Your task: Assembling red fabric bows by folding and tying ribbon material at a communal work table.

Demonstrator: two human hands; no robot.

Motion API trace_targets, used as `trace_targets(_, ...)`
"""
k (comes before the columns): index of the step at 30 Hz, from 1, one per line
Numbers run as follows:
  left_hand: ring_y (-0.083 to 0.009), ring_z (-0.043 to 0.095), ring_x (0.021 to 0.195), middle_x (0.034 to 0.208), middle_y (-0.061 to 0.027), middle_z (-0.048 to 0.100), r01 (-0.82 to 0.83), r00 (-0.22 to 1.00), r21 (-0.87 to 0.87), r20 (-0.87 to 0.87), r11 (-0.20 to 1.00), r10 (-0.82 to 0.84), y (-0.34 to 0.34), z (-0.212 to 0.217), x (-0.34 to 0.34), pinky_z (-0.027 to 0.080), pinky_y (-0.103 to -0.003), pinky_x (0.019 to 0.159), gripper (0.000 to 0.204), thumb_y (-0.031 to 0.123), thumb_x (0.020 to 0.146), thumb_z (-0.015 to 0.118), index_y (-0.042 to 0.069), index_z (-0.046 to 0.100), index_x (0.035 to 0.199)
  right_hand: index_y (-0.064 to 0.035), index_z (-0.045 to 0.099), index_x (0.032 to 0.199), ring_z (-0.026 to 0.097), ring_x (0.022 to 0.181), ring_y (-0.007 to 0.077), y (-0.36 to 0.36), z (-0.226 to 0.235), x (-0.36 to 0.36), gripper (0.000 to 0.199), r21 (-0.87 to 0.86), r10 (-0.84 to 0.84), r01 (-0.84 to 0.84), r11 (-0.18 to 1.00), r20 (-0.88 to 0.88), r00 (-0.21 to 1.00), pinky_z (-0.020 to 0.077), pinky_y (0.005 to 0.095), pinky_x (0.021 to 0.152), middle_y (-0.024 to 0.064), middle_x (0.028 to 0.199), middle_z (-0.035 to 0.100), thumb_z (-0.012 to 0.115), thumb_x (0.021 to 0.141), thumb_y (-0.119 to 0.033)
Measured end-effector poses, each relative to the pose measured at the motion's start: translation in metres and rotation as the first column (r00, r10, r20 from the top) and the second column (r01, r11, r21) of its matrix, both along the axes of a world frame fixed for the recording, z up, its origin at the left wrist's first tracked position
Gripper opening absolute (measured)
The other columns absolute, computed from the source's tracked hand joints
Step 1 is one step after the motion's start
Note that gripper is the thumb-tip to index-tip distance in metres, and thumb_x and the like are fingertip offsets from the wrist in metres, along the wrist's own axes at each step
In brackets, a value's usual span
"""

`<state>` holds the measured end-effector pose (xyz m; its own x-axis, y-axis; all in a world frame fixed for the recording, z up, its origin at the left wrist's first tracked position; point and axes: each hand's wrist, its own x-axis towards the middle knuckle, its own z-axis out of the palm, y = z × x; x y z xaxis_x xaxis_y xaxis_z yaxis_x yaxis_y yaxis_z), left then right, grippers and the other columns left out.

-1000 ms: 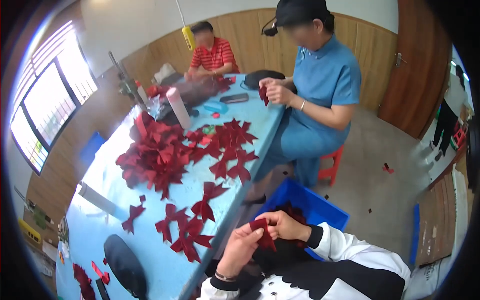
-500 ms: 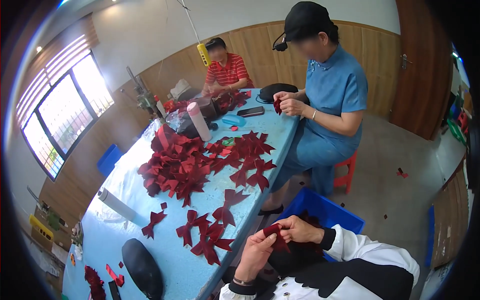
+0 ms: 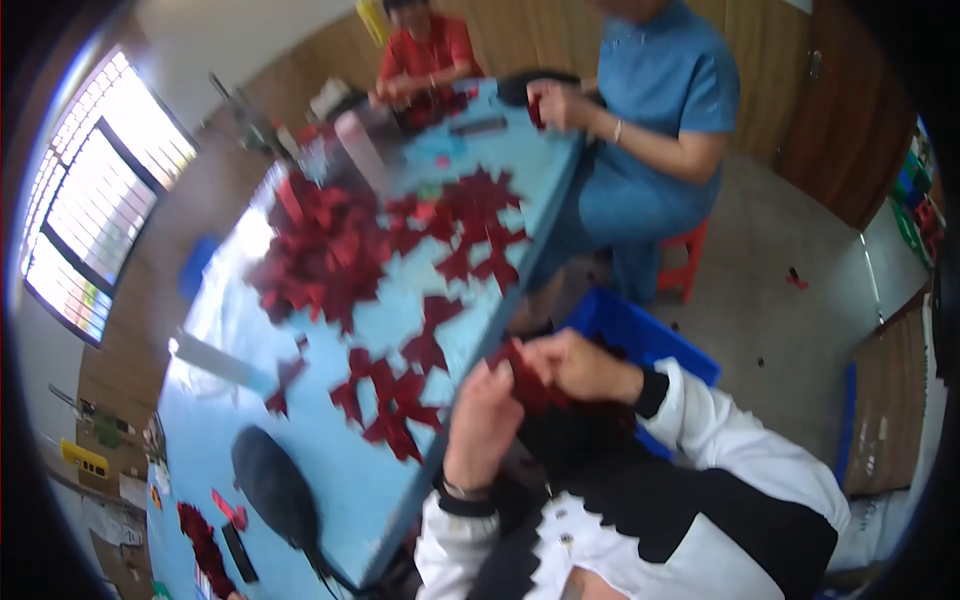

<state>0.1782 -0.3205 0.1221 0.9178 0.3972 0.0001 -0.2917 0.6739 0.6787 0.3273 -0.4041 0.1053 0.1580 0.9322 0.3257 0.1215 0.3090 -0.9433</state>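
Note:
My left hand (image 3: 484, 418) and my right hand (image 3: 582, 368) are close together just off the table's edge, above my lap. Between them they grip a dark red fabric bow (image 3: 532, 388), blurred by motion, the fingers of both closed on it. Cut-out red bows (image 3: 392, 402) lie flat on the light blue table (image 3: 400, 510) to the left of my hands. A large heap of similar red fabric pieces (image 3: 325, 250) sits further back, with more bows (image 3: 480, 215) to its right.
A blue crate (image 3: 690, 352) stands on the floor beyond my right hand. On the table are a white bottle (image 3: 215, 362), a pink bottle (image 3: 360, 150) and a black rounded object (image 3: 272, 485). A co-worker in blue (image 3: 665, 110) handles red fabric; another in red stripes (image 3: 430, 55) sits at the far end.
The whole view has tilted, so the table and co-workers appear higher. My hands have moved up and slightly left in the picture, still on the red bow.

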Motion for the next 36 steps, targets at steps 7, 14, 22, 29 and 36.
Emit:
trace_targets(7, -0.0221, 0.055, 0.104, 0.116, -0.0112, 0.054, -0.101, 0.992, -0.165, 0.062, 0.981, 0.112, 0.012, 0.018, 0.015, 0.046, -0.035, 0.089, 0.037, 0.014, 0.090, 0.054, 0.000, 0.042, 0.122, 0.0006, 0.060, 0.087, 0.054, 0.069, 0.0046, 0.013, 0.019, 0.009, 0.012, -0.183, 0.043, -0.088, 0.979, -0.239, 0.970, 0.0448, 0.0214, 0.062, 0.0011, 0.075, 0.061, 0.050, 0.089, -0.004)
trace_targets(14, -0.0252, 0.053, 0.112, 0.122, -0.0145, 0.052, -0.111, 0.991, -0.191, 0.046, 0.975, 0.122, 0.014, 0.009, 0.014, 0.045, -0.038, 0.094, 0.038, 0.010, 0.090, 0.053, -0.001, 0.041, 0.124, 0.0011, 0.061, 0.090, 0.058, 0.066, 0.0079, 0.001, 0.019, 0.008, 0.015, -0.286, 0.071, -0.176, 0.942, -0.343, 0.937, 0.0475, 0.0216, 0.061, 0.0032, 0.076, 0.062, 0.049, 0.093, -0.008)
trace_targets(22, -0.0254, 0.055, 0.109, 0.121, -0.0152, 0.054, -0.158, 0.987, -0.129, -0.050, 0.979, 0.153, 0.002, 0.009, 0.022, 0.046, -0.037, 0.093, 0.035, 0.010, 0.092, 0.051, -0.002, 0.043, 0.124, 0.0013, 0.061, 0.093, 0.058, 0.066, 0.0074, -0.002, -0.002, 0.014, 0.015, -0.230, 0.057, -0.164, 0.959, -0.412, 0.909, 0.0470, 0.0200, 0.060, 0.0022, 0.079, 0.061, 0.047, 0.091, -0.002)
trace_targets(29, -0.0237, 0.059, 0.103, 0.115, -0.0137, 0.058, -0.165, 0.979, -0.022, -0.128, 0.986, 0.161, -0.001, 0.006, 0.019, 0.046, -0.035, 0.092, 0.032, 0.009, 0.093, 0.047, -0.003, 0.047, 0.123, 0.0010, 0.061, 0.104, 0.056, 0.069, 0.0052, 0.005, -0.014, 0.018, 0.020, -0.151, 0.031, -0.108, 0.983, -0.440, 0.897, 0.0466, 0.0197, 0.063, 0.0013, 0.081, 0.061, 0.047, 0.091, -0.003)
trace_targets(36, -0.0164, 0.059, 0.099, 0.108, -0.0112, 0.062, -0.299, 0.924, 0.226, -0.175, 0.927, 0.341, -0.012, 0.002, 0.017, 0.046, -0.030, 0.089, 0.033, 0.009, 0.094, 0.047, -0.001, 0.048, 0.125, -0.0002, 0.059, 0.112, 0.053, 0.070, 0.0038, -0.001, -0.001, 0.011, 0.024, -0.207, -0.057, 0.027, 0.978, -0.141, 0.988, 0.0436, 0.0181, 0.062, 0.0026, 0.081, 0.061, 0.049, 0.092, -0.010)
